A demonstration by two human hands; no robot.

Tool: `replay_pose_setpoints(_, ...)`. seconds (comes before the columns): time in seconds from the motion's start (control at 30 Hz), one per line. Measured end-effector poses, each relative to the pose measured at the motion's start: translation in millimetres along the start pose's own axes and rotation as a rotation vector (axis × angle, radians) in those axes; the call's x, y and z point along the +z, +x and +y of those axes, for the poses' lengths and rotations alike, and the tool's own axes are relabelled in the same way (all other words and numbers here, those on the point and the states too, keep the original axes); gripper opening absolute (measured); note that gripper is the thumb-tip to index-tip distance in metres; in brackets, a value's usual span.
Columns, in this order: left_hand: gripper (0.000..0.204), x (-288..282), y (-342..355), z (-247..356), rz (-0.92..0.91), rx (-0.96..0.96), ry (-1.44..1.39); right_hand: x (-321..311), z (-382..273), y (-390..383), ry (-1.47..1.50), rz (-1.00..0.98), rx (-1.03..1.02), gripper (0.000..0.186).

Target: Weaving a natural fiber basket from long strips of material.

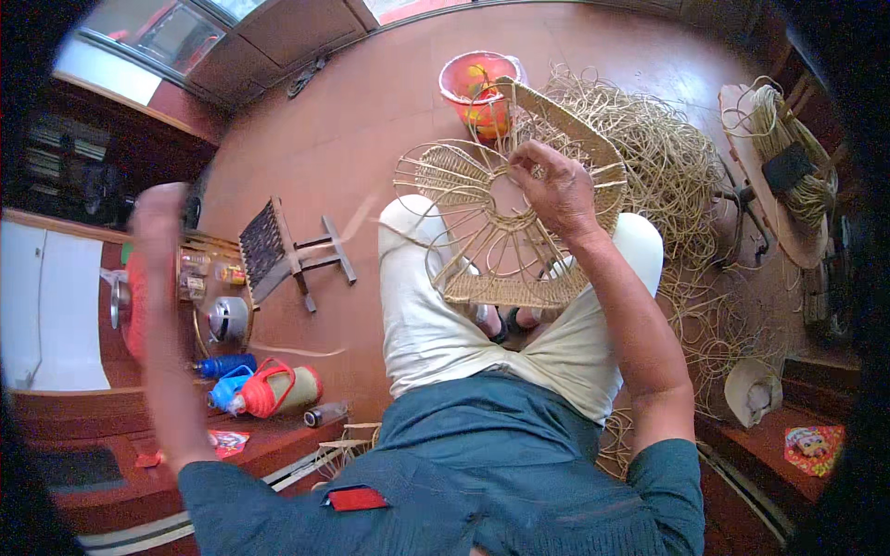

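A half-woven wicker piece (514, 293) with a round central ring, spokes and curved woven panels rests between my knees. My right hand (556, 190) is closed on it, with thumb and fingers pinched at the ring's upper edge. My left hand (159, 218) is far out to the left, arm stretched and smeared by motion; its fingers and anything in them cannot be made out. A blurred pale strand (360, 219) loops in the air left of my knee. Thin loose canes stick out from the piece's left side.
A large heap of loose cane (640, 157) covers the floor at the right. A red bucket (480, 88) stands beyond the piece. To the left are a small stool (278, 248) and a red-handled flask (287, 387). A bench (788, 171) with bundled cane stands far right.
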State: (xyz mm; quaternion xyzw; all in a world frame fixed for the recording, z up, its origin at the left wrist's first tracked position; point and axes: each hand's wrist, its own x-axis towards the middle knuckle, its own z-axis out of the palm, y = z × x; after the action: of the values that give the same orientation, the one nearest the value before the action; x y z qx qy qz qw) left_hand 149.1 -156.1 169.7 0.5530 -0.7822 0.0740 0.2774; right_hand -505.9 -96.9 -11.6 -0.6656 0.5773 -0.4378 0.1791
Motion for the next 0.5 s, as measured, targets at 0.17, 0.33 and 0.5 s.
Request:
replay_pose_setpoints(0.17,0.024,163,-75,318,-0.187,-0.068,-0.263,13,-4,9,0.014,0.015,-0.055,0.014)
replay_pose_setpoints(0.33,0.027,212,-104,347,-0.325,-0.273,-0.375,8,-8,8,0.004,0.011,-0.018,0.016)
replay_pose_setpoints(0.5,0.02,204,-108,327,-0.3,-0.147,-0.272,8,-7,6,-0.008,0.008,-0.058,0.014)
